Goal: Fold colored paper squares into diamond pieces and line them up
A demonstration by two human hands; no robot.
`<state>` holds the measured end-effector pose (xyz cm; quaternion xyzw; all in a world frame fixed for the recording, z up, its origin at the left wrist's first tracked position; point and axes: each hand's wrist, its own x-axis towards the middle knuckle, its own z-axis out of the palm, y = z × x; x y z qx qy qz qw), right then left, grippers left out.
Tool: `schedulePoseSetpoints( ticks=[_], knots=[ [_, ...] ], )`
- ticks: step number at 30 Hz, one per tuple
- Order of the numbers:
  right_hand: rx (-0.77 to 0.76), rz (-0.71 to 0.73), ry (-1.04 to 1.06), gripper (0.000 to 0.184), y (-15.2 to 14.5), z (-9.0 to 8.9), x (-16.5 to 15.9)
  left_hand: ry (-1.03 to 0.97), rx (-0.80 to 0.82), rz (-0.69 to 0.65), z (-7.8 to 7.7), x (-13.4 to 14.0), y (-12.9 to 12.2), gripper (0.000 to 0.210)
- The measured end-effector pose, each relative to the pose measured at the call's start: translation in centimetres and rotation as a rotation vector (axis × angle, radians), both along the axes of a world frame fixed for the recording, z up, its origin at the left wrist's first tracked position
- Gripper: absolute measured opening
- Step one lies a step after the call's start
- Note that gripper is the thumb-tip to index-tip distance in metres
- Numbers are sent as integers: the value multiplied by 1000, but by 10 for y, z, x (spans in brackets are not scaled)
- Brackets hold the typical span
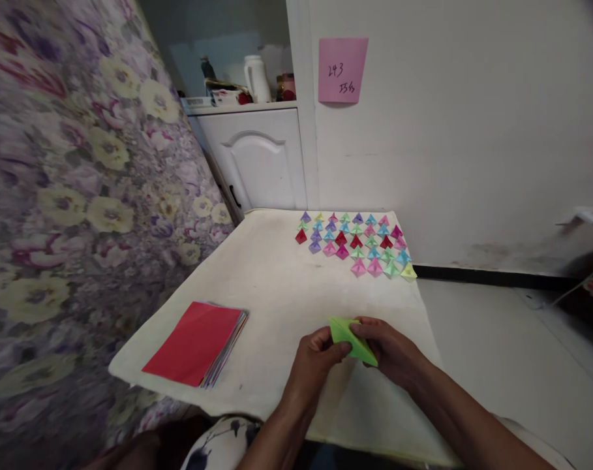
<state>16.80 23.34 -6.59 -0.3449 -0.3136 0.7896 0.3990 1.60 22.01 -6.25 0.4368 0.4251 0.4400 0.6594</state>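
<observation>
A bright green piece of folded paper (353,341) is held between my two hands, just above the near right part of the table. My left hand (318,356) pinches its left side, thumb on the front face. On the right side, my right hand (387,346) grips the paper with the thumb on top and the fingers behind. The far fingers of both hands are partly hidden by the paper. Farther back lie several small folded paper pieces (342,239) in rows, coloured red, pink, purple, blue, green and yellow.
A stack of coloured paper (196,343), red on top, lies at the table's left. The cream-covered table (271,281) meets a white wall bearing a pink note (342,70). A floral curtain (81,196) hangs at left. A white jug (258,79) stands on a cabinet shelf.
</observation>
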Motion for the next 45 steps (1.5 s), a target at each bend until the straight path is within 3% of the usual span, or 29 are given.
schedulePoseSetpoints(
  ticks=[7,12,16,21,25,29,33,39,45],
  knots=[
    [-115,-3,-32,25,-4,1,-3,-70,26,63,-3,0,-1,14],
    [-121,25,-45,27,-6,1,-5,-135,-12,82,1,1,-1,38],
    [-113,23,-97,29,-6,1,-7,-89,4,56,4,0,-2,22],
    [32,-76,-296,26,-3,-6,-10,2,-58,110,-1,-4,0,32],
    [135,-136,-310,27,0,-8,-9,74,-31,121,-7,-6,4,22],
    [230,-93,-310,23,-2,1,-3,107,-36,121,-8,-6,5,23],
    [353,-94,-437,26,-3,9,1,91,-36,122,-7,-6,4,21],
    [399,-71,-589,21,2,0,1,60,-30,136,-6,-5,1,24],
    [417,-142,-594,17,1,1,0,35,-21,96,-2,-3,-1,24]
  ],
)
